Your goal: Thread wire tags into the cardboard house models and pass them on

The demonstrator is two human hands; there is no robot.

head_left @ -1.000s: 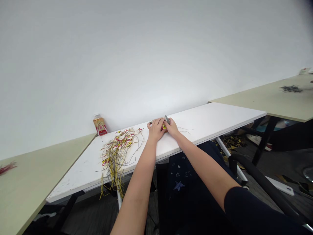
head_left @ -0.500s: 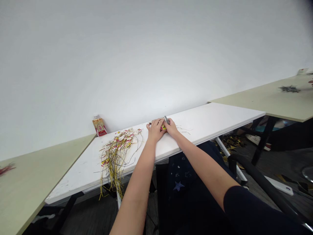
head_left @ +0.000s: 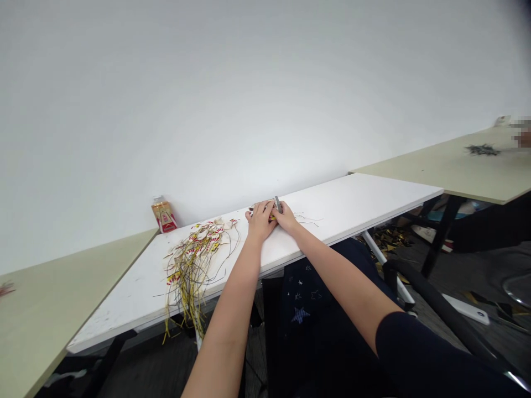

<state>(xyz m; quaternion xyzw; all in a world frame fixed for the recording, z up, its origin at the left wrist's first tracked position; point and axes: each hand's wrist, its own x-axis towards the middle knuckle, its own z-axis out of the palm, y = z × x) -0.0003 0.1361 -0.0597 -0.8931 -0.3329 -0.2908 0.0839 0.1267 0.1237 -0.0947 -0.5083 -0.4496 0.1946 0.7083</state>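
Observation:
My left hand rests palm down on the white table, its fingers bent over a small red, white and yellow piece and holding it down. Most of that piece is hidden under the fingers. My right hand is closed around a flat grey strip that sticks up past the thumb; its exact kind is not clear. Both hands touch at the fingertips. Thin dark wires stick out to the right of my right hand. Left of my hands lies a tangled bundle of yellow and dark wires with striped tags.
The white table stands against the wall. A gold and red carton stands at its back left corner. Pale tables adjoin both sides; the right one holds a grey wire bunch. A black chair armrest is at right.
The view has shifted slightly, moving the scene a little to the left. My hands stay at the same spot, with the grey strip a bit more upright.

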